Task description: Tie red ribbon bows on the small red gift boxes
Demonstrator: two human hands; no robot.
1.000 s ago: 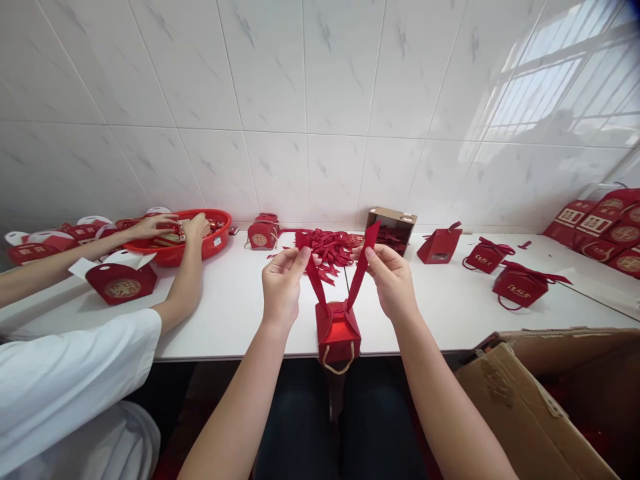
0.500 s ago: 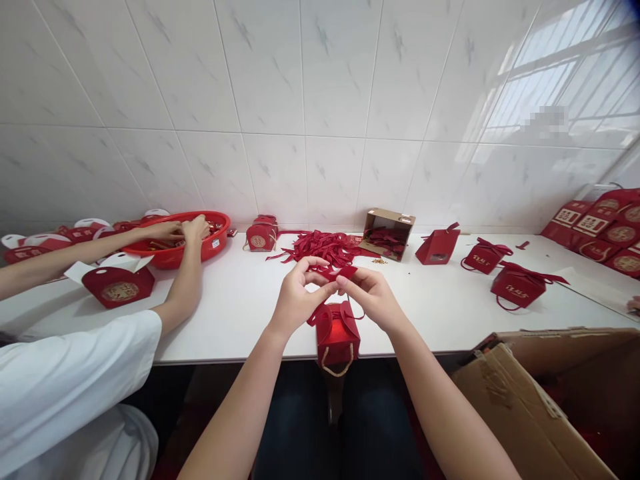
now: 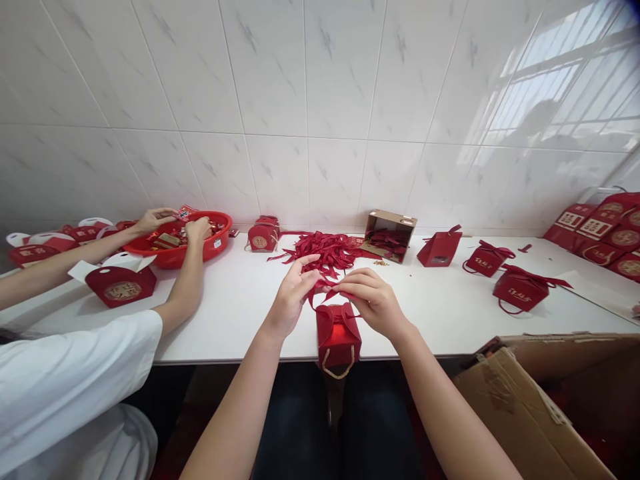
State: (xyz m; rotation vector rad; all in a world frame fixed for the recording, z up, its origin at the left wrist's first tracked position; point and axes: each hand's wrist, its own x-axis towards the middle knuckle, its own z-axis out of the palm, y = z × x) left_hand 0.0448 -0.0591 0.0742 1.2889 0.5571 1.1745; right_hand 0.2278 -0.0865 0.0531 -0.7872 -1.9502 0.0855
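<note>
In the head view, my right hand (image 3: 373,300) pinches a red ribbon (image 3: 323,287) between its fingertips. My left hand (image 3: 295,293) is half curled just beside it, with the ribbon near its thumb; whether it is pinching too, I cannot tell. Below my hands, the small red box (image 3: 340,343) stands at the front edge of the white table (image 3: 235,320), and its rope handle (image 3: 339,375) hangs on the side toward me. Behind my hands lies a pile of ribbons (image 3: 325,248). To the left, a co-worker's hands (image 3: 199,230) are at a red basin (image 3: 170,260).
</note>
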